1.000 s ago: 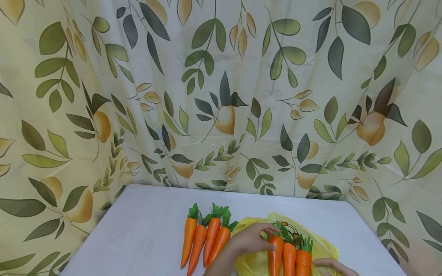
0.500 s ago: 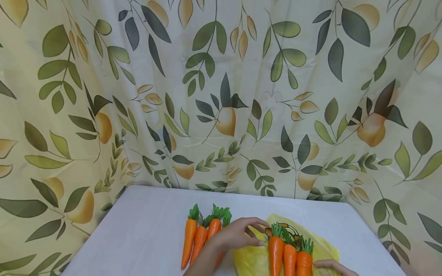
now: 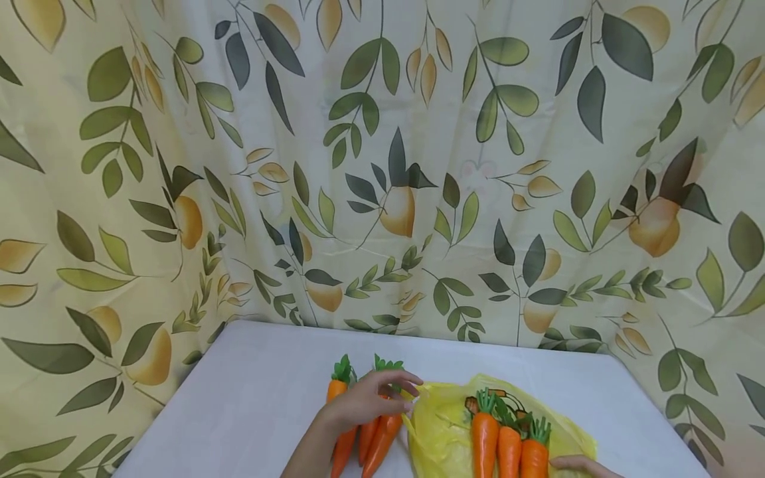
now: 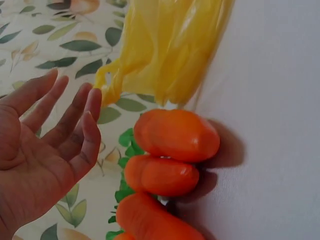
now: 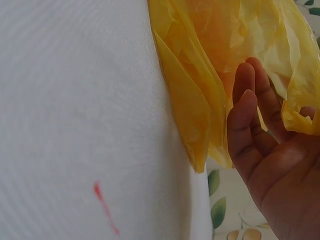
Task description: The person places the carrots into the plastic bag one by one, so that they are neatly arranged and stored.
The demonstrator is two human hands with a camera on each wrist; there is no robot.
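Three orange carrots with green tops (image 3: 484, 438) lie side by side on a yellow plastic bag (image 3: 439, 425). Left of the bag is a group of several carrots (image 3: 382, 438); in the left wrist view their thick orange bodies (image 4: 175, 135) stand in a row. My left hand (image 3: 373, 398) hovers over this group, fingers loosely spread and holding nothing, partly covering it. A handle loop of the bag is near its fingertips in the left wrist view. At the bag's right side, my right hand (image 3: 576, 463) has its fingers (image 5: 245, 117) nearly straight against the yellow plastic, beside the rightmost carrot.
A white-covered table (image 3: 257, 398) carries everything. Behind it and at both sides hangs a curtain (image 3: 382, 166) printed with leaves and fruit. A small red mark (image 5: 102, 200) shows on the white cloth in the right wrist view.
My left hand has come away from the leftmost carrot on the bag and moved left, over the other carrots. The carrots on the bag and my right hand stay about where they were.
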